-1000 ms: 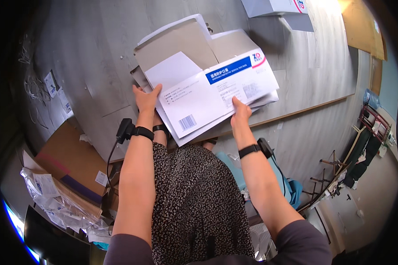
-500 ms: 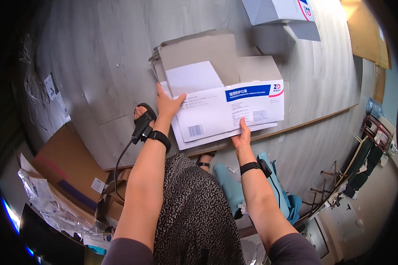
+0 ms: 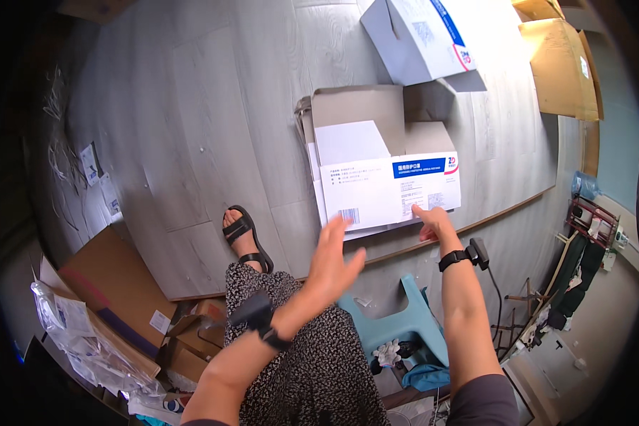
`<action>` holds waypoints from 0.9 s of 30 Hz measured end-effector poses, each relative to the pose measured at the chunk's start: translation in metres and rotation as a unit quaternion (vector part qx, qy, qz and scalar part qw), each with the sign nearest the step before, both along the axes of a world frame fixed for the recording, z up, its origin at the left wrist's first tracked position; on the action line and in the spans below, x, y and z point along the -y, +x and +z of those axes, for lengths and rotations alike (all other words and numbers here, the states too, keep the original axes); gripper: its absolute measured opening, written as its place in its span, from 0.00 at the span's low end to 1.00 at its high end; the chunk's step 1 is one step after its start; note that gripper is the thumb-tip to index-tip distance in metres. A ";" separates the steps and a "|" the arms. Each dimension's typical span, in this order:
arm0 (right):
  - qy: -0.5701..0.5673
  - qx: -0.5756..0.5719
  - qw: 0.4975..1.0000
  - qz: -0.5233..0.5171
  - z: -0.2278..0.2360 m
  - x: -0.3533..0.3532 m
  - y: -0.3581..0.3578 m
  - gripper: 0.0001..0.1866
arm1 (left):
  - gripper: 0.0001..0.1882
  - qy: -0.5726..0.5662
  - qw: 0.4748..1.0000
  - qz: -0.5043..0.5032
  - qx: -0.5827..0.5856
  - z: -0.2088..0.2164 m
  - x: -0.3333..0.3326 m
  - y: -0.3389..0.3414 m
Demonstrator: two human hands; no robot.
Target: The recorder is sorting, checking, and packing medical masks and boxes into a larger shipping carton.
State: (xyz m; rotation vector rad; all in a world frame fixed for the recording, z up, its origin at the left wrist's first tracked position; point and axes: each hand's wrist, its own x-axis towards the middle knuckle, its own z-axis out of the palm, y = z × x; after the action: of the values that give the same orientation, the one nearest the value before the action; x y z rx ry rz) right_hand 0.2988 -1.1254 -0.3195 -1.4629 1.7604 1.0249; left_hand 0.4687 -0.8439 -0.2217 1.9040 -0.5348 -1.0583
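Note:
A stack of flattened white cardboard boxes [image 3: 369, 188] with a blue printed band lies on the grey plank floor, its grey-brown inner flaps folded out at the far side. My right hand [image 3: 437, 221] is at the stack's near right edge. One fingertip rests on the printed face or just over it, and another digit stands apart below the edge. Slightly smeared by motion, my left hand [image 3: 330, 264] hangs in front of the near left corner, fingers spread and nothing in them. Both wrists carry black straps with small devices.
Beyond the stack stands an opened white box [image 3: 422, 42]. A brown carton [image 3: 561, 67] is at the far right. A blue plastic stool [image 3: 397, 319] stands near my legs. At left are a large brown cardboard piece [image 3: 117, 284], clear plastic wrap [image 3: 78, 334] and loose white strings [image 3: 60, 149].
My left hand has let go of the stack and drawn back towards me. The stack now lies on the floor, farther right in view. My right hand's hold has loosened.

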 end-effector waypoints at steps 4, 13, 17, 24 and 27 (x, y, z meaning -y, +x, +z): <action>-0.183 0.153 0.960 0.144 0.003 0.066 0.046 0.37 | 0.25 -0.069 0.983 0.001 -0.172 0.109 -0.025 -0.010; -0.099 0.446 0.737 -0.499 0.022 0.133 0.249 0.56 | 0.16 0.021 0.953 0.076 -0.292 0.090 -0.056 -0.015; -0.068 0.489 0.642 -0.586 -0.010 0.148 0.259 0.44 | 0.15 0.025 0.942 0.111 -0.316 0.082 -0.053 0.020; -0.161 0.570 0.414 -0.691 -0.058 0.131 0.280 0.23 | 0.14 0.011 0.926 0.119 -0.359 0.073 -0.044 0.041; -0.227 0.605 0.422 -0.636 -0.054 0.120 0.257 0.21 | 0.14 -0.004 0.920 0.104 -0.378 0.070 -0.033 0.041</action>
State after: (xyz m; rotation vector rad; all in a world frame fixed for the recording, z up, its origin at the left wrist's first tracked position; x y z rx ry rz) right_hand 0.5553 -1.2457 -0.3739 -0.2626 1.2098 -1.1806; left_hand 0.5095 -0.8114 -0.1519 1.3462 0.1061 -1.5148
